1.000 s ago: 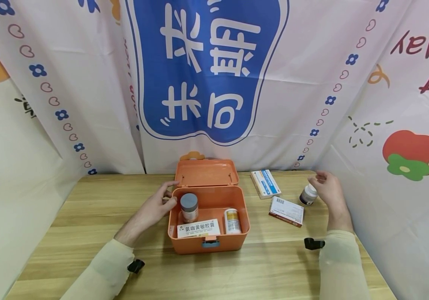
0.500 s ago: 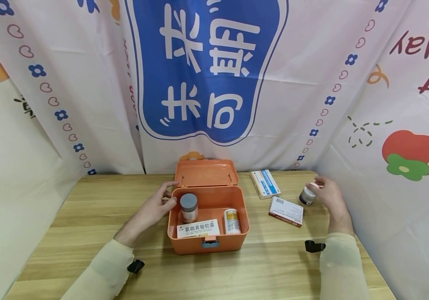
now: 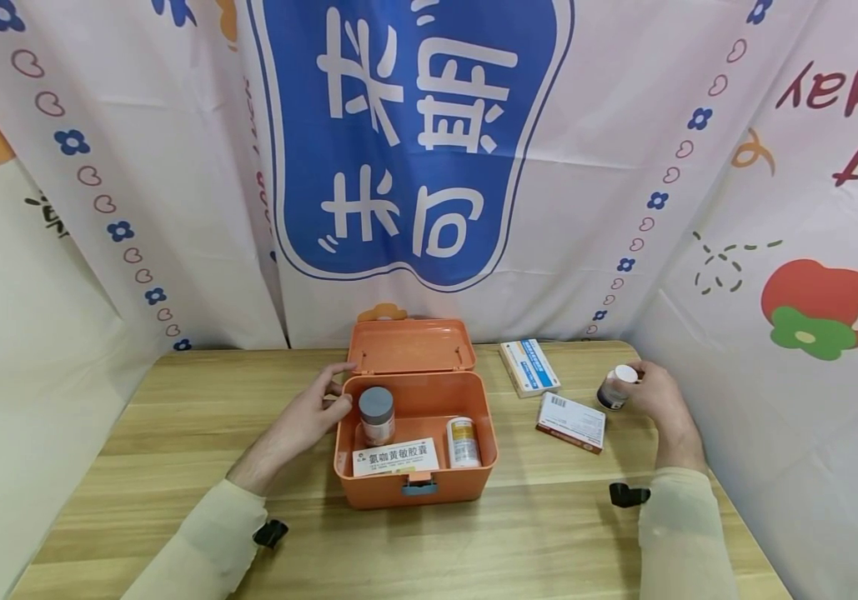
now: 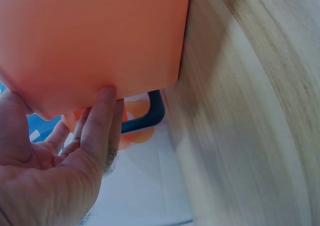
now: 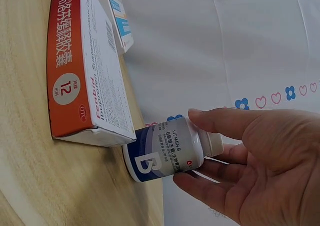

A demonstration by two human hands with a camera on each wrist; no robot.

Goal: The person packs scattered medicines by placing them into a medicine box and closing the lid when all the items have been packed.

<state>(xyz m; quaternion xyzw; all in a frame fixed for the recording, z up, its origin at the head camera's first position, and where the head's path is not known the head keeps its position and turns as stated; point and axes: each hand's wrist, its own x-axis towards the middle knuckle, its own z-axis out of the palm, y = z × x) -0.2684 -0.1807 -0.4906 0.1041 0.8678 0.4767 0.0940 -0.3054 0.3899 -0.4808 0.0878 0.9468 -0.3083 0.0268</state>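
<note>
An orange lidded box [image 3: 417, 492] stands with its lid [image 3: 413, 346] tipped back. Inside are a grey-capped jar [image 3: 378, 417], a white carton [image 3: 395, 457] with Chinese print and a white bottle with a yellow label [image 3: 464, 442]. My left hand [image 3: 307, 421] rests against the box's back left corner, its fingers [image 4: 100, 121] extended along the wall. At the right, my right hand [image 3: 659, 398] holds a Vitamin B bottle [image 5: 167, 148] between thumb and fingers, just below its white cap [image 5: 213, 144]. The bottle is slightly tilted in the head view.
An ibuprofen carton [image 3: 572, 422] lies left of the Vitamin B bottle. Behind it is a blue and white carton [image 3: 529, 367]. A dark handle [image 4: 150, 115] shows beyond the box in the left wrist view. Printed cloth [image 3: 564, 275] hangs along the table's back and sides.
My right hand has come down from above the bottle's cap to its side, and its fingers have closed on the bottle. My left hand and the box have stayed in place.
</note>
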